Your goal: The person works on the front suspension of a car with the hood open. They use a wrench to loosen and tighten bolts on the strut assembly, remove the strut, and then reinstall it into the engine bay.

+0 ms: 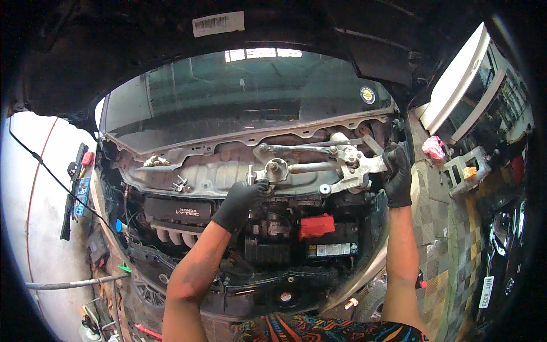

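Observation:
Both my hands wear black gloves and hold a windshield wiper linkage point(310, 167), a greyish metal assembly of rods, pivots and a motor bracket. It hangs level over the engine bay, just below the windshield. My left hand point(240, 200) grips its left end near a round pivot. At the other end, my right hand point(397, 175) is wrapped round the bracket's right tip. Behind the linkage lies the bare, dusty cowl trough point(213, 174). Some small metal parts point(181, 184) rest on the trough, and a second small cluster of parts point(156, 162) lies further left.
The raised hood point(273, 23) spans the top. Below the linkage sit the engine cover point(178, 210) and the battery point(333, 249) with a red terminal cover point(317, 226). A thin hood prop rod point(62, 179) slants at the left. A grey crate point(466, 170) stands on the floor at right.

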The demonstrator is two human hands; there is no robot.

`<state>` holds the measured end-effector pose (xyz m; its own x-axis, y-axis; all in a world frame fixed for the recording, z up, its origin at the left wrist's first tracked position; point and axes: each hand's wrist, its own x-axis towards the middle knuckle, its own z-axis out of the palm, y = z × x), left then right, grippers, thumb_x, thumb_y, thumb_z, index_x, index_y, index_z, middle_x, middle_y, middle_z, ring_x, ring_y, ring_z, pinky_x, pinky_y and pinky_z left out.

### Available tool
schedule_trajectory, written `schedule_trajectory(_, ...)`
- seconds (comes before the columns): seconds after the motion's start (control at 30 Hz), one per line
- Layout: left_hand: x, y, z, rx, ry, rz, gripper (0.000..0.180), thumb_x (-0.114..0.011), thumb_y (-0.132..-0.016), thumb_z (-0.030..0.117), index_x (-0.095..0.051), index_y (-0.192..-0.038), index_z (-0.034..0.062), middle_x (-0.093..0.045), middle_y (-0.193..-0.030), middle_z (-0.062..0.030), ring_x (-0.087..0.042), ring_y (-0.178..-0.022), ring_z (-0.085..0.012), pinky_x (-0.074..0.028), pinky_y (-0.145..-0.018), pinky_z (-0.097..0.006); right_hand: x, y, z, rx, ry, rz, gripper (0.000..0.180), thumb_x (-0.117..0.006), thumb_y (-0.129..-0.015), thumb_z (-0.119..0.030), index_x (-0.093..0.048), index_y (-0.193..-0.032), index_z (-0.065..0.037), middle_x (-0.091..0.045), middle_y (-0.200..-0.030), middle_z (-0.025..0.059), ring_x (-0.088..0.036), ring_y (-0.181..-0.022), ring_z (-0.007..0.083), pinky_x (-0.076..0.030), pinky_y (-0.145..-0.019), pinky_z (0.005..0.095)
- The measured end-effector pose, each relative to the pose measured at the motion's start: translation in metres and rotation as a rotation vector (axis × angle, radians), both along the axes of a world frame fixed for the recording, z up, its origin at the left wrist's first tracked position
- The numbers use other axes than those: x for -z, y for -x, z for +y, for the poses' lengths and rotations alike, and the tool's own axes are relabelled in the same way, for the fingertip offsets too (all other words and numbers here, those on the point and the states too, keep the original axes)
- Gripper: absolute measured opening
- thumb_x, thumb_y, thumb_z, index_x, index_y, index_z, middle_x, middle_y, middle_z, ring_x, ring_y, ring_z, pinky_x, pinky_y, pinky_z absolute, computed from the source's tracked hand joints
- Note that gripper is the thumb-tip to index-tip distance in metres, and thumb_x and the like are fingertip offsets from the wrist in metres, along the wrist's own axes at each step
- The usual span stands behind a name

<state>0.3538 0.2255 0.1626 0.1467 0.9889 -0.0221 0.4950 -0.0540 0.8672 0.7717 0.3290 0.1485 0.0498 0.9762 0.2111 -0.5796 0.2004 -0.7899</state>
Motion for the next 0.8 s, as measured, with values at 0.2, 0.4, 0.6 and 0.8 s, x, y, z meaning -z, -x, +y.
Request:
schedule_trajectory(0.2,0.012,-0.006,0.032,0.098,-0.123,0.179,0.026,-0.057,-0.088,0.021,-0.065,-0.104,0.0021,-0.067,-0.084,-0.0139,-0.063,-0.072,-0.022,-0.047,-0.064,-0.034,0.019,0.007,0.027,0.239,0.044,-0.073,0.024,-0.062,-0.09,-0.025,-0.063,-0.105,-0.006,-0.056,-0.085,-0.0046,-0.053,-0.083,0.0059,-0.042,-0.081,0.0222)
schedule_trajectory(0.4,0.018,-0.011,0.064,0.115,-0.051,0.343,0.039,-0.065,-0.085,0.037,-0.068,-0.092,-0.0009,-0.063,-0.074,-0.0064,-0.055,-0.067,-0.0134,-0.043,-0.06,-0.031,0.034,-0.011,0.056,0.199,0.078,-0.054,0.026,-0.064,-0.088,-0.023,-0.064,-0.107,-0.005,-0.056,-0.085,-0.0049,-0.053,-0.083,0.006,-0.042,-0.082,0.0221)
schedule_trajectory(0.6,0.018,-0.017,0.065,-0.089,0.345,-0.043,0.041,-0.067,-0.083,0.043,-0.068,-0.084,0.0017,-0.06,-0.07,-0.0014,-0.052,-0.062,-0.0125,-0.04,-0.056,-0.031,0.026,-0.006,0.065,0.132,0.075,0.05,0.028,-0.066,-0.086,-0.025,-0.065,-0.107,-0.006,-0.06,-0.089,-0.0032,-0.056,-0.082,0.0066,-0.043,-0.081,0.0215)
schedule_trajectory(0.8,0.001,-0.02,0.062,0.117,0.12,0.23,0.045,-0.063,-0.084,0.047,-0.067,-0.087,0.0026,-0.061,-0.069,-0.0046,-0.053,-0.06,-0.014,-0.042,-0.055,-0.032,0.034,-0.01,0.068,0.182,0.062,0.007,0.032,-0.064,-0.087,-0.027,-0.063,-0.11,-0.005,-0.061,-0.092,-0.0038,-0.056,-0.084,0.0077,-0.045,-0.083,0.0241)
